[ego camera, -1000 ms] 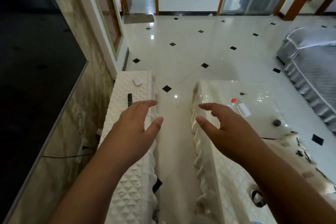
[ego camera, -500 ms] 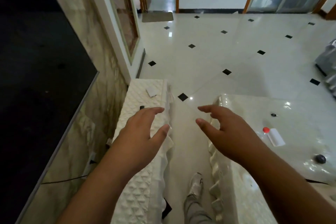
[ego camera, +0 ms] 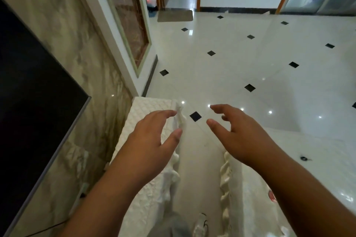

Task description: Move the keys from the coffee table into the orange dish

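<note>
Hovering, both hands empty: left hand [ego camera: 152, 140] fingers spread and slack above the quilted white cabinet top [ego camera: 146, 109]; right hand [ego camera: 240, 136] likewise loose, curled around nothing, over the near-left corner of the glossy coffee table [ego camera: 317, 146].

Keys: probably the small dark ring-shaped item [ego camera: 304, 158] lying flat on the table surface, to the right of the right hand and well apart from it; too small to confirm, long axis not legible.

Nearer hand: the right, judged by side.

Orange dish: not in view.

Edges: ruffled table skirt [ego camera: 225, 175] marks the table's left edge; a narrow floor aisle [ego camera: 200, 152] separates table from cabinet.

Open room: the table surface between right hand and the dark item appears bare, allowing a direct sideways reach.
</note>
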The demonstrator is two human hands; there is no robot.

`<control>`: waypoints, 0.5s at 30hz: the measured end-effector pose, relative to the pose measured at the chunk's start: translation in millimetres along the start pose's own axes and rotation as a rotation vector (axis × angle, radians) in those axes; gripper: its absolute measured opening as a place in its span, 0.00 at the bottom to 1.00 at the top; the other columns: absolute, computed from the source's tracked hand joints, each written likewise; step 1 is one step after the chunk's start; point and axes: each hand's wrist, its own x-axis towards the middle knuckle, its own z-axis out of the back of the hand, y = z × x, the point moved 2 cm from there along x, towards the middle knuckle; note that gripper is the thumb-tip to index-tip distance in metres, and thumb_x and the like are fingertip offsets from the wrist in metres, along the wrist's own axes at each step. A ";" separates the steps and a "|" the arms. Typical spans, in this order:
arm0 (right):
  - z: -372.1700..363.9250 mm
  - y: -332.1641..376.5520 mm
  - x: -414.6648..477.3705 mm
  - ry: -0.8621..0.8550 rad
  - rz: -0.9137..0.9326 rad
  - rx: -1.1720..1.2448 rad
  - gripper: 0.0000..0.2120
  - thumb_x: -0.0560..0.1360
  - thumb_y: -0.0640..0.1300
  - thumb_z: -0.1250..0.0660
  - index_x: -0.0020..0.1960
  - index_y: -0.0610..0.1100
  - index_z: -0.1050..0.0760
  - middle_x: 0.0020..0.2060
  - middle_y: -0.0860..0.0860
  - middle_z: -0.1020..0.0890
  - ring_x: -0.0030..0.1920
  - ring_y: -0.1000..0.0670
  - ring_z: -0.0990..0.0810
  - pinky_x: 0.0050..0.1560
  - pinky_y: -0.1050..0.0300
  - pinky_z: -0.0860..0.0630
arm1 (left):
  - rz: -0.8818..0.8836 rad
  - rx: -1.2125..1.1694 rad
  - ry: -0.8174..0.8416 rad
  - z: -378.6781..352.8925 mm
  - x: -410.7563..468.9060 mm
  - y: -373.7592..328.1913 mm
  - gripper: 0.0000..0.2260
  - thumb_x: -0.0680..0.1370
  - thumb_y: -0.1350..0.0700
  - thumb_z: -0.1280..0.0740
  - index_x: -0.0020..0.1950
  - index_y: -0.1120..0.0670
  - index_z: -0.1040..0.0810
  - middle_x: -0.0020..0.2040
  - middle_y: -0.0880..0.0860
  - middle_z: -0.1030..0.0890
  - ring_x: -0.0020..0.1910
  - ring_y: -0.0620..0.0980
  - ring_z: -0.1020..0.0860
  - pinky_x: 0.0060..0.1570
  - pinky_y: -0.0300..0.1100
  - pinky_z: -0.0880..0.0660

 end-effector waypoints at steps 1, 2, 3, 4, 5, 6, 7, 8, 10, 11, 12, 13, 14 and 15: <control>3.7 -3.8 9.8 0.005 -0.010 0.011 0.26 0.75 0.66 0.42 0.71 0.62 0.36 0.66 0.59 0.27 0.43 0.60 0.27 0.51 0.58 0.31 | 0.001 0.019 0.004 -0.5 12.2 -1.4 0.21 0.77 0.39 0.41 0.70 0.37 0.35 0.69 0.37 0.33 0.67 0.38 0.36 0.66 0.48 0.33; 7.3 -8.1 20.3 0.007 -0.021 0.018 0.26 0.75 0.66 0.42 0.71 0.62 0.36 0.67 0.59 0.28 0.44 0.60 0.27 0.52 0.58 0.30 | -0.002 0.031 0.010 -1.7 25.8 -2.9 0.21 0.77 0.39 0.41 0.70 0.38 0.35 0.69 0.37 0.33 0.68 0.38 0.36 0.66 0.49 0.34; 10.7 -12.8 31.5 0.008 -0.035 0.020 0.26 0.75 0.66 0.43 0.71 0.61 0.37 0.68 0.59 0.28 0.46 0.59 0.27 0.52 0.58 0.30 | -0.008 0.036 0.015 -3.5 39.7 -4.8 0.21 0.78 0.39 0.41 0.71 0.38 0.35 0.69 0.37 0.33 0.68 0.39 0.35 0.66 0.50 0.33; 14.4 -17.4 43.0 0.006 -0.052 0.017 0.26 0.75 0.66 0.43 0.71 0.61 0.37 0.68 0.58 0.28 0.47 0.59 0.28 0.52 0.58 0.31 | -0.015 0.034 0.023 -5.8 53.9 -6.9 0.21 0.78 0.38 0.41 0.71 0.38 0.35 0.69 0.36 0.33 0.66 0.40 0.33 0.65 0.50 0.31; 18.9 -22.1 54.6 -0.001 -0.070 0.014 0.26 0.75 0.66 0.43 0.72 0.61 0.37 0.68 0.58 0.28 0.49 0.59 0.28 0.53 0.58 0.31 | -0.022 0.024 0.033 -8.3 68.9 -9.4 0.21 0.78 0.38 0.41 0.71 0.38 0.35 0.69 0.36 0.33 0.64 0.42 0.30 0.62 0.51 0.28; 23.6 -26.5 66.0 -0.014 -0.084 0.012 0.27 0.75 0.66 0.43 0.72 0.60 0.37 0.68 0.58 0.28 0.49 0.58 0.28 0.53 0.58 0.31 | -0.027 0.008 0.043 -10.8 84.3 -11.5 0.21 0.78 0.38 0.41 0.71 0.37 0.36 0.68 0.36 0.33 0.60 0.45 0.27 0.57 0.51 0.25; 28.2 -30.3 77.3 -0.029 -0.093 0.011 0.27 0.75 0.66 0.43 0.72 0.60 0.36 0.68 0.58 0.28 0.50 0.59 0.28 0.54 0.58 0.30 | -0.036 -0.004 0.052 -13.5 100.2 -12.6 0.21 0.77 0.37 0.41 0.70 0.36 0.36 0.68 0.35 0.33 0.57 0.46 0.26 0.54 0.51 0.24; 32.8 -33.7 88.8 -0.044 -0.100 0.011 0.26 0.76 0.66 0.44 0.72 0.59 0.36 0.68 0.58 0.28 0.50 0.59 0.27 0.54 0.58 0.30 | -0.052 -0.009 0.059 -16.5 117.0 -12.6 0.21 0.77 0.38 0.41 0.70 0.36 0.36 0.68 0.36 0.33 0.59 0.44 0.27 0.56 0.48 0.25; 42.0 -39.6 113.4 -0.071 -0.118 0.011 0.26 0.76 0.65 0.44 0.72 0.59 0.36 0.68 0.58 0.28 0.51 0.59 0.27 0.55 0.57 0.29 | -0.090 -0.010 0.063 -21.1 152.9 -10.3 0.21 0.77 0.39 0.40 0.71 0.37 0.35 0.69 0.37 0.33 0.65 0.39 0.34 0.61 0.39 0.35; 46.5 -42.1 127.2 -0.083 -0.131 0.009 0.26 0.76 0.65 0.44 0.72 0.58 0.37 0.68 0.58 0.28 0.52 0.59 0.27 0.56 0.56 0.29 | -0.102 -0.013 0.068 -22.3 171.8 -9.3 0.21 0.78 0.39 0.40 0.71 0.38 0.35 0.69 0.37 0.33 0.66 0.37 0.36 0.60 0.37 0.37; 51.0 -43.5 141.6 -0.094 -0.144 0.005 0.26 0.77 0.64 0.44 0.72 0.58 0.37 0.68 0.58 0.28 0.52 0.59 0.27 0.57 0.55 0.28 | -0.111 -0.018 0.077 -22.9 190.8 -8.6 0.21 0.78 0.39 0.40 0.71 0.38 0.35 0.69 0.37 0.34 0.67 0.38 0.36 0.60 0.37 0.38; 55.5 -43.8 155.9 -0.107 -0.156 0.001 0.26 0.77 0.64 0.44 0.73 0.58 0.38 0.68 0.58 0.28 0.52 0.58 0.27 0.57 0.55 0.28 | -0.123 -0.023 0.088 -22.3 209.8 -8.2 0.21 0.78 0.39 0.40 0.71 0.38 0.35 0.69 0.37 0.34 0.68 0.38 0.36 0.61 0.38 0.37; 60.9 -42.5 170.8 -0.124 -0.165 -0.003 0.27 0.76 0.64 0.44 0.73 0.57 0.38 0.69 0.58 0.28 0.52 0.58 0.27 0.58 0.54 0.28 | -0.138 -0.029 0.098 -20.3 229.3 -8.7 0.21 0.78 0.39 0.40 0.71 0.37 0.35 0.70 0.37 0.34 0.68 0.39 0.36 0.62 0.39 0.36; 66.7 -40.1 185.6 -0.142 -0.174 -0.008 0.27 0.76 0.65 0.44 0.73 0.58 0.38 0.69 0.58 0.29 0.52 0.58 0.27 0.59 0.54 0.28 | -0.156 -0.033 0.106 -16.6 249.3 -9.9 0.22 0.78 0.38 0.40 0.71 0.37 0.36 0.70 0.37 0.34 0.68 0.40 0.36 0.63 0.41 0.34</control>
